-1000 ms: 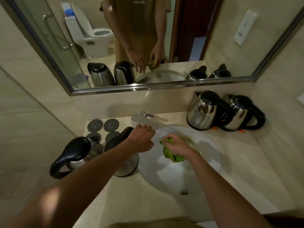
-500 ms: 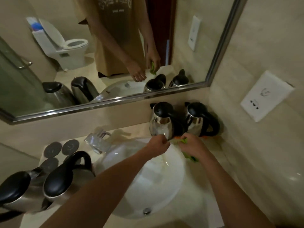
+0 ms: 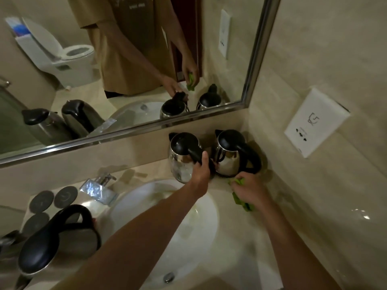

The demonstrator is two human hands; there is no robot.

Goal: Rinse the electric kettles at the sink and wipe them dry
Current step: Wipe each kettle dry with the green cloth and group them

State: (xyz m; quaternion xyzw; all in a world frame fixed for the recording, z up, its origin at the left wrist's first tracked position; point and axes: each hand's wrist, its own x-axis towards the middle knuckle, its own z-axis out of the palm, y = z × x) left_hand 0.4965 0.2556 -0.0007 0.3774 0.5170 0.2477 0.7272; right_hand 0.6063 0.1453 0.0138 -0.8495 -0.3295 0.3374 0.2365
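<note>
Head view looks down over a white oval sink [image 3: 206, 237] set into a beige stone table [image 3: 270, 243] under a framed wall mirror [image 3: 134, 126]. At the back right corner of the table stand two steel electric kettles with black lids and handles, just beside each other. The left hand [image 3: 202, 170] reaches across the basin and has its fingers curled round the black handle of the nearer kettle [image 3: 182, 158], which stands upright behind the rim of the sink. The corner kettle [image 3: 230, 155] sits against the wall, upright, with its handle turned toward the right. The right hand [image 3: 250, 190] rests low on the table in front of that kettle, bunching a green cloth [image 3: 240, 198] in its fingers; a tail of the cloth trails out toward the person. A chrome faucet [image 3: 98, 188] stands at the back left of the basin. To its left lie round dark kettle bases [image 3: 53, 199] on the table. Two more kettles occupy the near left: one with a looped black handle [image 3: 79, 235] beside the basin, and one with a large black lid [image 3: 37, 252] closest to the camera, partly cut by the edge. A white wall socket plate [image 3: 314, 123] is fixed on the right wall. The drain [image 3: 168, 277] shows at the near end of the basin.
</note>
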